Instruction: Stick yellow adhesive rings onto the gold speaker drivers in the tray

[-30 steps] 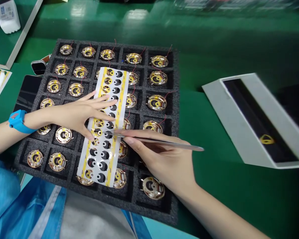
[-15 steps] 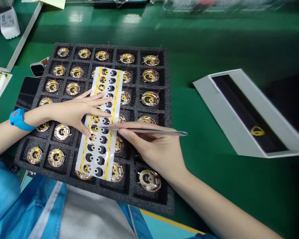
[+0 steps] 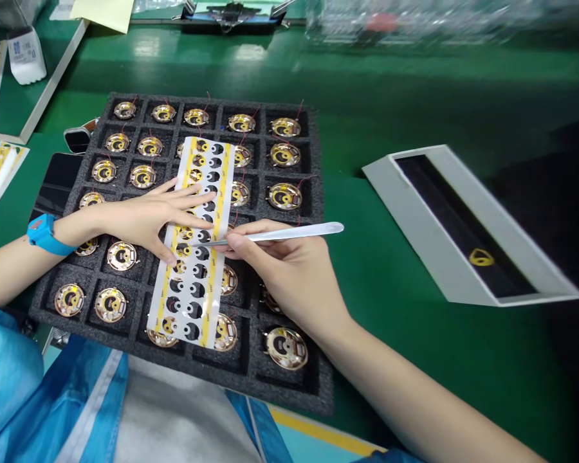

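A black foam tray (image 3: pixel 289 402) holds rows of round gold watch parts with thin red wires. Across it lies a clear sheet of black and yellow stickers (image 3: pixel 186 302). My left hand (image 3: pixel 149 215) rests on the sheet's left side, fingers spread, with nothing held. Metal tweezers (image 3: pixel 303 230) are pinched in my right hand (image 3: pixel 289 276), their tips touching the sheet near its middle. The palm of my right hand hides some parts beneath it.
At the right stands an open grey box (image 3: pixel 415 231) with a black lining. Left of the tray are a watch (image 3: pixel 78 138), a dark phone (image 3: pixel 55 183) and a yellow sticker sheet (image 3: pixel 0 170). A clipboard (image 3: pixel 231 18) lies at the back.
The rear end of the tweezers has swung up and left as my right hand turned. Their tips stay near the same stickers. My left hand keeps its place, and the whole view has shifted slightly.
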Demonstrator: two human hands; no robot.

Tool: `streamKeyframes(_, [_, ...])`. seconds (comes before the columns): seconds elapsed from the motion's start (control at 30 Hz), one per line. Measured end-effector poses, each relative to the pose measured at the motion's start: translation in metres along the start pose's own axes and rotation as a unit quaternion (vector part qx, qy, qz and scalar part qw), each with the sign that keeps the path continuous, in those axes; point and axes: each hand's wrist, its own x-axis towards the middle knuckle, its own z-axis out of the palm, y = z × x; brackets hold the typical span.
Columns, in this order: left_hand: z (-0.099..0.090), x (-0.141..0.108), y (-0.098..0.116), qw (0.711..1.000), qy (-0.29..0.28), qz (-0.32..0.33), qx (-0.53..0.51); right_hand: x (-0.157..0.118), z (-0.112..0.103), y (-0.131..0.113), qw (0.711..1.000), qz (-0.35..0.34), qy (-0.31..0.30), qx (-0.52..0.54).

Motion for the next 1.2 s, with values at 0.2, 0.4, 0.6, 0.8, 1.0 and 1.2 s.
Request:
streamKeyframes(0.2, [0.001, 0.001, 0.004, 1.0, -0.004, -0.011, 0.02, 0.003, -0.003, 0.003, 0.999, 0.027, -0.003, 0.038])
streamKeyframes(0.4, [0.004, -0.001, 0.007, 1.0, 0.002, -0.019, 0.024, -0.002, -0.012, 0.007, 1.0, 0.02, -0.013, 0.017])
streamKeyframes(0.6, [0.003, -0.001, 0.007, 1.0, -0.005, -0.014, 0.023, -0.003, -0.013, 0.006, 0.999, 0.013, -0.019, -0.023])
streamKeyframes(0.8, [0.004, -0.001, 0.007, 1.0, 0.001, -0.008, 0.023, -0.003, -0.013, 0.005, 1.0, 0.014, -0.004, -0.011])
streamKeyframes(1.0, [0.003, -0.001, 0.007, 1.0, 0.003, -0.006, 0.008, -0.002, -0.013, 0.003, 0.999, 0.019, -0.012, -0.025])
streamKeyframes(1.2, [0.002, -0.001, 0.007, 1.0, -0.008, -0.009, 0.027, -0.004, -0.012, 0.002, 1.0, 0.013, -0.01, -0.01])
